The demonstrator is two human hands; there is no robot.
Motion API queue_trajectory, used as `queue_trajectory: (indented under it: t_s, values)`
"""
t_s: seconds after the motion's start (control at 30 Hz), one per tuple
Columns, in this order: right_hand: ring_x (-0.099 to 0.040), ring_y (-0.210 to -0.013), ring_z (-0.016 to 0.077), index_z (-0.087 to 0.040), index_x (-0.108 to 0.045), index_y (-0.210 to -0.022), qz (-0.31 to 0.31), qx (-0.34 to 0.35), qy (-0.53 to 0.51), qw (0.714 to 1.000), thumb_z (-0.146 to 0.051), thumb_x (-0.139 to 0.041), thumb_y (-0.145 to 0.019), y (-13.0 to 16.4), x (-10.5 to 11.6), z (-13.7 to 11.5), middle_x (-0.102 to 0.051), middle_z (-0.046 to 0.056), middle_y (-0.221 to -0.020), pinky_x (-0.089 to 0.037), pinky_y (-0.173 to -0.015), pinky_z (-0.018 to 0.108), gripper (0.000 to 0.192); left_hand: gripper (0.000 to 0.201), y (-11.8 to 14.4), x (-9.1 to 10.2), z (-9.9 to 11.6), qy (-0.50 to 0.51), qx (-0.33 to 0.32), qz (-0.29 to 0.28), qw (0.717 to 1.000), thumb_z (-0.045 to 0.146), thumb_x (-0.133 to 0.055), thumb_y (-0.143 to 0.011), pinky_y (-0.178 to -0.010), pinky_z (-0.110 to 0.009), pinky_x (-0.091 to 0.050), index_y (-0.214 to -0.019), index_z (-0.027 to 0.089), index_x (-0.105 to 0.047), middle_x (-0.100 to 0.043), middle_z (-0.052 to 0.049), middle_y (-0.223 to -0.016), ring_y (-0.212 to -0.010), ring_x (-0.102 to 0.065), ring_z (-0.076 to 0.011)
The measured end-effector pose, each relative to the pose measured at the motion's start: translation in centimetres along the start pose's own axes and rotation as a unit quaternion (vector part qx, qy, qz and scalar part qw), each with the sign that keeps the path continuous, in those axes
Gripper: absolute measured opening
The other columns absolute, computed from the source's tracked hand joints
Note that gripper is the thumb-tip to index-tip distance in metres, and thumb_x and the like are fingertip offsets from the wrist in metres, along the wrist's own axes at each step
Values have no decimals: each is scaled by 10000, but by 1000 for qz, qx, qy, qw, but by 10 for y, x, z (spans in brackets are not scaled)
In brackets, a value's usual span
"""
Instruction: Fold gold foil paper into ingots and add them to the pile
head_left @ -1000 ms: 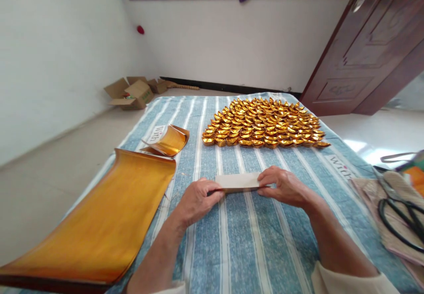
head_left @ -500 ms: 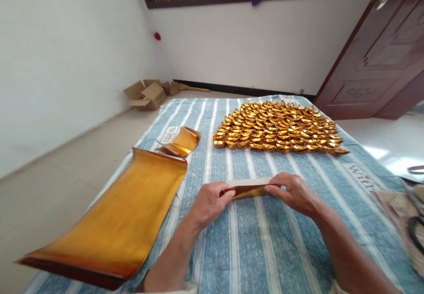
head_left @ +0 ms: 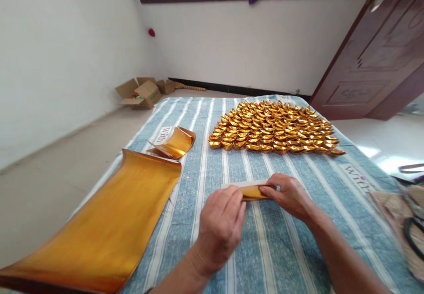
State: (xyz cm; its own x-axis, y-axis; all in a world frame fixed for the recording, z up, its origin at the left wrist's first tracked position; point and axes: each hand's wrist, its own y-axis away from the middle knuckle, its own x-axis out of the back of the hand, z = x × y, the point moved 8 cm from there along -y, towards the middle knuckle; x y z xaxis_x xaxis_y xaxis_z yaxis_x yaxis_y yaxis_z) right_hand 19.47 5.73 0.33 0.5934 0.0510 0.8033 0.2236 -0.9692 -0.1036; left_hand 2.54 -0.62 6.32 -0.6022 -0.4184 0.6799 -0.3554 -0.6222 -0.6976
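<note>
Both hands pinch the folded gold paper strip (head_left: 253,191) near the striped cloth's (head_left: 271,250) middle: right hand (head_left: 287,193) at its right end, left hand (head_left: 220,225) now raised over its left end, apparently covering more than before. Gold ingots (head_left: 271,128) lie toward the far edge.

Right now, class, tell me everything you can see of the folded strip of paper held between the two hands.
The folded strip of paper is a narrow band, gold and shiny on its front face, pale white along the upper flap. It looks like thin foil-backed paper, folded lengthwise. It lies crosswise just above the blue striped cloth; whether it touches the cloth cannot be told. The left hand covers its left end and the right hand pinches its right end.
</note>
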Motion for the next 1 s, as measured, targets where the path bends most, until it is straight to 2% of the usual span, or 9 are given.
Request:
queue_trajectory:
  t_s: [0.07, 0.17, 0.3, 0.37, 0.67, 0.8, 0.9, 1.0]
  values:
    - [-586, -724, 166, -224, -703, -740, 1, -8, 6, 1000, -308, -584, -853, 0, 0, 0, -660, 15, -726, -412, -671, 283, 184, 143, 3, 1, 19, 20, -35, 3, 999, 81, -548, -843, -839, -395, -530, -958, 105, -629, -688, -134, -1043, -942, -646, -236]
    - [-582, -728, 169, -222, -695, -727, 3, -18, 9, 1000, -303, -584, -851, -1, 0, 2, -654, 16, -724, -412, -673, 286, 186, 158, 9, -11, 34, 44, -53, -54, 996, 91, -521, -857, -917, -418, -511, -955, 108, -643, -681, -121, -1107, -1026, -634, -240]
    - [-589, -747, 173, -215, -694, -750, 8, -17, -5, 1000, -293, -594, -843, -2, -1, 4, -660, 18, -744, -418, -690, 292, 157, 296, 18, -35, 32, 6, -43, -154, 987, 271, -500, -909, -952, -515, -487, -1126, 110, -619, -620, -128, -1248, -1177, -555, -312]
    - [-593, -752, 174, -209, -690, -751, 15, -17, -12, 1000, -288, -603, -837, -2, -2, 5, -663, 19, -746, -421, -696, 294, 146, 365, 22, -43, 29, -6, -38, -181, 983, 335, -504, -912, -961, -533, -477, -1178, 104, -596, -595, -136, -1283, -1204, -533, -324]
    - [-582, -722, 163, -219, -684, -757, 50, -11, -12, 999, -283, -607, -826, -1, -1, 2, -645, 7, -720, -431, -670, 287, 122, 449, 29, -53, 25, -12, -21, -211, 977, 397, -545, -889, -985, -561, -444, -1225, 100, -566, -524, -167, -1357, -1261, -475, -339]
    - [-604, -752, 185, -223, -684, -845, 70, -19, -21, 997, -300, -623, -810, 1, -2, 8, -673, 25, -777, -465, -703, 316, 104, 466, 31, -56, 22, 1, -14, -225, 974, 391, -565, -875, -992, -567, -433, -1238, 100, -557, -510, -175, -1368, -1279, -454, -342]
    - [-624, -792, 200, -218, -671, -934, 89, -22, -36, 995, -292, -632, -798, 2, -2, 11, -683, 42, -836, -486, -736, 333, 160, 468, 32, -57, 20, 5, -13, -225, 974, 396, -565, -874, -999, -561, -427, -1239, 102, -558, -523, -176, -1355, -1279, -455, -341]
    - [-623, -799, 208, -207, -660, -943, 97, -29, -38, 994, -263, -620, -796, 3, -2, 12, -675, 46, -834, -489, -746, 342, 162, 473, 32, -58, 19, 7, -14, -231, 973, 423, -561, -875, -998, -560, -429, -1227, 107, -567, -528, -168, -1353, -1272, -464, -342]
